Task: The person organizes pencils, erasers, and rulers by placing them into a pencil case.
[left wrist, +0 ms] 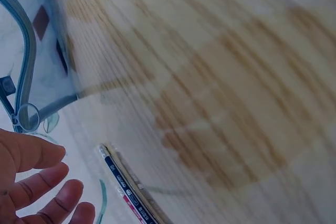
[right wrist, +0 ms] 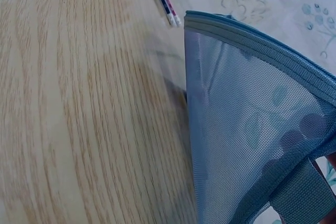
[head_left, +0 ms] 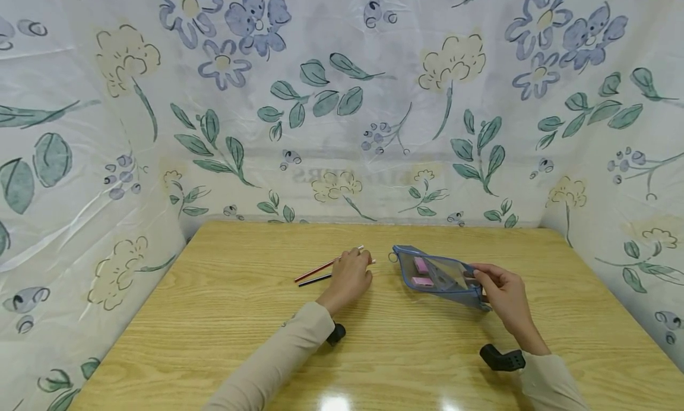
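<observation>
A red pencil (head_left: 314, 272) and a dark blue pencil (head_left: 312, 281) lie side by side on the wooden table. My left hand (head_left: 350, 275) is over them, covering their middles in the head view. Its fingers look loosely bent and apart from the pencils (left wrist: 126, 184) in the left wrist view. My right hand (head_left: 504, 292) grips the right end of a blue-edged mesh zip pouch (head_left: 454, 298), thumb on the near side; its fingers (right wrist: 311, 126) show through the mesh. The pouch is unzipped. Inside are two pink blocks (head_left: 421, 265) and a clear triangular piece (head_left: 441, 278).
The wooden table (head_left: 214, 316) ends at the back against a white floral sheet (head_left: 331, 120), which also hangs on both sides. A round zip ring (head_left: 393, 257) sticks out at the pouch's left corner. Black wrist cameras (head_left: 502, 359) sit below both hands.
</observation>
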The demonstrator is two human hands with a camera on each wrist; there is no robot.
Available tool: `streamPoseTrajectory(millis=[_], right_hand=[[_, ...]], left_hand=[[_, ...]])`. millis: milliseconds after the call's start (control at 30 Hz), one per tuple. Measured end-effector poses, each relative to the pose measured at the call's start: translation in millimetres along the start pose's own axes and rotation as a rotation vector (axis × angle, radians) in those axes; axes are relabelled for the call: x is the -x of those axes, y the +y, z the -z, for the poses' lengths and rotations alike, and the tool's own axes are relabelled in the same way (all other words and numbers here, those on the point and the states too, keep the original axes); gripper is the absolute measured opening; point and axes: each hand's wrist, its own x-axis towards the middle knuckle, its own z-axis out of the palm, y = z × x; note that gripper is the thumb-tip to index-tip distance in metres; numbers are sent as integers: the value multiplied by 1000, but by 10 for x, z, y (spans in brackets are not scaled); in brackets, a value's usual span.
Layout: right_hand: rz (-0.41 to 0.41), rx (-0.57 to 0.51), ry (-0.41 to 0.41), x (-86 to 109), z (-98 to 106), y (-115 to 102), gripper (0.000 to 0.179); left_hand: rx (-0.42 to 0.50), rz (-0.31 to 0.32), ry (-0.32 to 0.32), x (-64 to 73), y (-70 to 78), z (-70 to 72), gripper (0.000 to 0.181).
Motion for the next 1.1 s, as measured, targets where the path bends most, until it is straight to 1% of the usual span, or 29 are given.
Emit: streamPoseTrajectory(millis=[233,400,633,800,967,1100], right_hand=[[-11,-9,0,-1,-6,0,26],[-25,-19,-2,10,-7,-33,26],[-35,-25,-7,45,-8,-152,24],[-54,-29,-7,29,-8,-80,25],[-50,-15,-10,6,-8,9,26],[-46,-11,-11,3,-9,21,26]], left_hand=[[-67,30,-5,-7,-27,-15,5],[-83,73,-33,-15,-34,-32,5],[-89,94,-55,-10,-68,-58,6],[-83,112,-79,-10,-83,-62,8],[-100,99,-92,-1,-88,-50,6],[-109,93,-103,-4,-91,-54,8]])
